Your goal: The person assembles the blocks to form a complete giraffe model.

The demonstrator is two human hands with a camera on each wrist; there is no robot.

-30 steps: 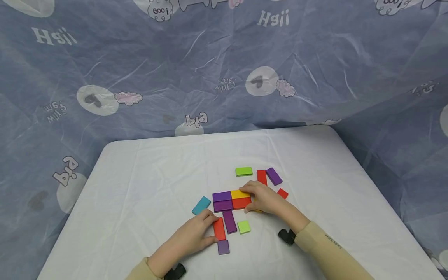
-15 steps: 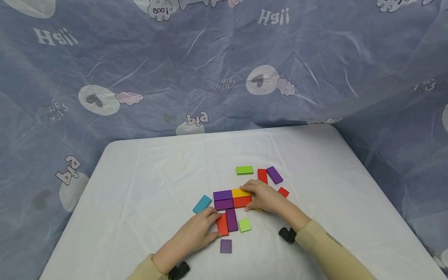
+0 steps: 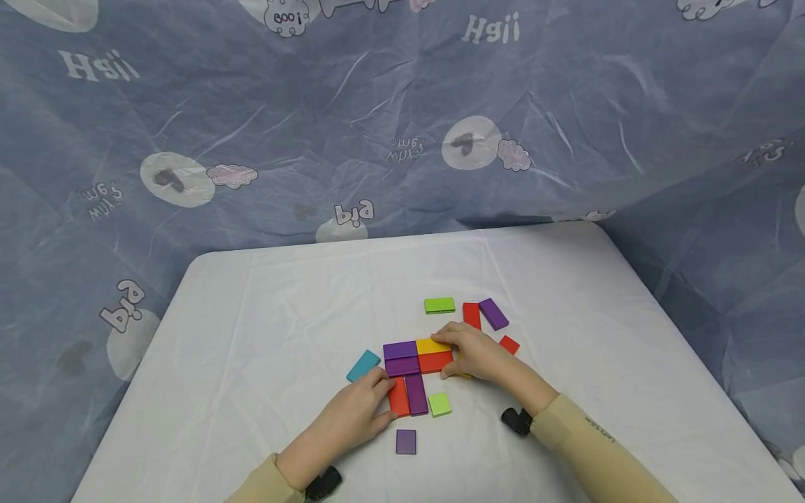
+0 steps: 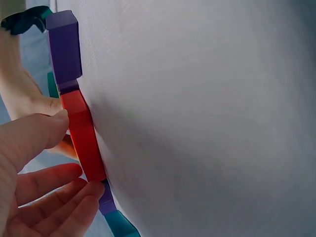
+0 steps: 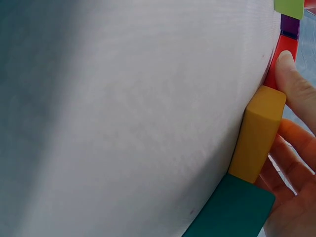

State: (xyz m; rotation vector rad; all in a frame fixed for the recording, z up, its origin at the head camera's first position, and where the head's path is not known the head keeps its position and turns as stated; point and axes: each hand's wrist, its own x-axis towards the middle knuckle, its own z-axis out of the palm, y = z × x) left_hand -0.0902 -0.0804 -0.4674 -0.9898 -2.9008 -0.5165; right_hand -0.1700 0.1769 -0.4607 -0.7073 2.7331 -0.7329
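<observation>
My left hand (image 3: 353, 412) pinches a red block (image 3: 399, 398) lengthwise between thumb and fingers. That block lies along the left side of a purple block (image 3: 416, 395), its far end at the lower purple block (image 3: 402, 367) of a two-by-two group. Another purple block (image 3: 400, 351), a yellow block (image 3: 432, 346) and a second red block (image 3: 434, 362) complete the group. Across its right end, my right hand (image 3: 478, 355) grips the yellow and red pair, thumb on the near side. In the right wrist view, an ochre-yellow block (image 5: 256, 133) stands beside the thumb.
A blue block (image 3: 363, 366) lies left of the group; a lime square (image 3: 439, 404) and a purple square (image 3: 406, 442) lie nearer. Farther back are a green block (image 3: 439, 305), a red block (image 3: 472, 316), a purple block (image 3: 493, 314) and a small red piece (image 3: 509, 344).
My left hand has slid the red block forward and slightly right, away from the purple square and up against the purple blocks. My right hand has kept its place.
</observation>
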